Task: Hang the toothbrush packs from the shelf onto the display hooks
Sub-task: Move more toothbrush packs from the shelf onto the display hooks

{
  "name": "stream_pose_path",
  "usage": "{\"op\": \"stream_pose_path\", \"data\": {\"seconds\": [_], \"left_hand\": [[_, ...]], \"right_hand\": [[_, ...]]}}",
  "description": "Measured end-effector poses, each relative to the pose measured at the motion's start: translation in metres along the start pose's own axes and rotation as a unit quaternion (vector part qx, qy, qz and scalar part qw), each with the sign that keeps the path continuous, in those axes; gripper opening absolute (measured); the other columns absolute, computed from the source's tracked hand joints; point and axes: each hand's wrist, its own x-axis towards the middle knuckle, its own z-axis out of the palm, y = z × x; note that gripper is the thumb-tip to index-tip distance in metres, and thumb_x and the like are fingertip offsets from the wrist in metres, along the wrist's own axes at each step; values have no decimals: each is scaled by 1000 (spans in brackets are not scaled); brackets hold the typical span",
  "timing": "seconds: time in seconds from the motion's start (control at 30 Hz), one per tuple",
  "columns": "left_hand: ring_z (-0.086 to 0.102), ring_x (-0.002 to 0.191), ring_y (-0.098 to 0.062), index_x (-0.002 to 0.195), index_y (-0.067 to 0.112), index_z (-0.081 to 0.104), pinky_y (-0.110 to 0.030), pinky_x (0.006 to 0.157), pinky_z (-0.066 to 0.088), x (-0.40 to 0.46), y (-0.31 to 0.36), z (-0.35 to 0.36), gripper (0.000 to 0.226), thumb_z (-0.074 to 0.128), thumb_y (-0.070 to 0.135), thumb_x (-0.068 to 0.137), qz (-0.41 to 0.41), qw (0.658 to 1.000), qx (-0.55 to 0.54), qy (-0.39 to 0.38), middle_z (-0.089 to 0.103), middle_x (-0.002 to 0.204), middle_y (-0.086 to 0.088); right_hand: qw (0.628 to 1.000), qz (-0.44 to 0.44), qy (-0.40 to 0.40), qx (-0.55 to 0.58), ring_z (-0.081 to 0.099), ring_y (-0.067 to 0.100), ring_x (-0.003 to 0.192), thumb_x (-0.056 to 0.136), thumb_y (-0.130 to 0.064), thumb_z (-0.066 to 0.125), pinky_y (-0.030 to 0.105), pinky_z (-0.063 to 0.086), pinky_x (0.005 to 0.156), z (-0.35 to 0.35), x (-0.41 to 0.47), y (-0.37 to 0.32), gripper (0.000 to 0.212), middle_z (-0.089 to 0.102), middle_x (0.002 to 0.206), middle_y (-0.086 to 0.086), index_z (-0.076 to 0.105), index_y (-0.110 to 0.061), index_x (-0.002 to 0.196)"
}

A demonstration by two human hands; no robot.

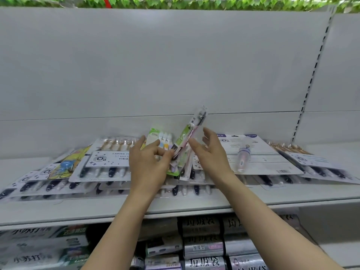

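Observation:
Toothbrush packs lie in overlapping piles on the grey shelf (175, 207). My left hand (148, 164) pinches the lower end of a slim clear pack with a pink brush and a green label (191, 133), which tilts up to the right. A green-topped pack of pastel brushes (159, 137) stands just behind my left fingers. My right hand (211, 152) hovers beside the slim pack with its fingers spread and holds nothing. No display hooks are in view; the white back panel (155, 65) above the shelf is bare.
Wide packs of dark and white brushes (109, 162) cover the shelf's left and middle. A white card with a small bottle-shaped item (243, 154) lies to the right. A slotted upright (315, 71) runs up the back panel. Rolls and boxes (202, 242) fill the shelf below.

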Motion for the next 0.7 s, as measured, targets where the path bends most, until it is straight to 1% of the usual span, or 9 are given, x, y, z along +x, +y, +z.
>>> {"op": "stream_pose_path", "data": {"seconds": [0.07, 0.13, 0.17, 0.23, 0.33, 0.43, 0.5, 0.57, 0.7], "left_hand": [[23, 144, -4, 62, 29, 67, -40, 118, 20, -1, 0, -4, 25, 73, 31, 86, -3, 1000, -26, 7, 63, 132, 2], [23, 138, 11, 61, 30, 67, -31, 116, 21, -2, 0, -7, 24, 75, 29, 84, 5, 999, -45, 0, 61, 134, 2], [23, 135, 17, 62, 30, 67, -25, 113, 21, -2, 2, -7, 23, 75, 30, 84, 10, 999, -50, -8, 60, 135, 2], [27, 137, 9, 66, 30, 69, -20, 106, 21, -1, 5, -7, 19, 75, 31, 84, 17, 998, -53, -31, 63, 130, 7], [40, 127, -8, 77, 37, 71, -27, 102, 32, -1, 11, -4, 8, 72, 41, 84, 49, 997, -11, -53, 65, 110, 10], [40, 113, -17, 97, 33, 76, -35, 92, 38, 3, 21, 2, 30, 64, 58, 85, 93, 978, 163, -86, 59, 85, 17], [40, 115, -23, 103, 31, 75, -38, 91, 36, 10, 29, 9, 46, 53, 68, 86, 120, 933, 315, -124, 69, 95, 9], [39, 121, -29, 107, 26, 73, -41, 96, 34, 17, 35, 19, 58, 47, 73, 86, 116, 893, 407, -155, 64, 115, -1], [37, 125, -34, 112, 14, 67, -43, 100, 32, 25, 36, 36, 67, 52, 73, 84, 103, 856, 475, -179, 51, 128, -12]], "right_hand": [[987, 86, -25, 131, 57, 16, 125, 94, -42, 67, 30, 47, 99, 4, 1, -6, 72, 52, 143, 2, 32, -17, 152], [953, 118, -73, 271, 71, 23, 103, 98, -30, 64, 31, 58, 89, 7, 3, -13, 50, 69, 121, 14, 50, -4, 138], [946, 108, -82, 295, 73, 25, 94, 99, -24, 61, 30, 60, 83, 8, 3, -14, 33, 73, 108, 15, 59, -1, 124], [949, 83, -55, 300, 72, 28, 84, 100, -17, 59, 30, 61, 73, 7, 1, -16, 19, 74, 94, 16, 65, 1, 104], [963, 39, 37, 265, 68, 30, 85, 97, -17, 65, 46, 60, 84, -7, 5, -13, 27, 72, 91, 15, 63, 6, 111], [969, 27, 85, 232, 68, 26, 86, 96, -21, 67, 57, 55, 93, -27, 8, -8, 29, 72, 87, 7, 62, 0, 115], [972, 26, 82, 217, 70, 27, 88, 96, -23, 68, 60, 54, 94, -37, 7, -4, 30, 75, 93, 7, 63, -2, 117], [976, 29, 71, 206, 71, 32, 93, 94, -26, 69, 61, 53, 94, -41, 5, -1, 32, 76, 98, 10, 64, -4, 117], [982, 15, 47, 180, 67, 25, 84, 97, -22, 66, 59, 52, 91, -47, 4, 1, 15, 74, 96, 19, 68, -9, 104]]}}
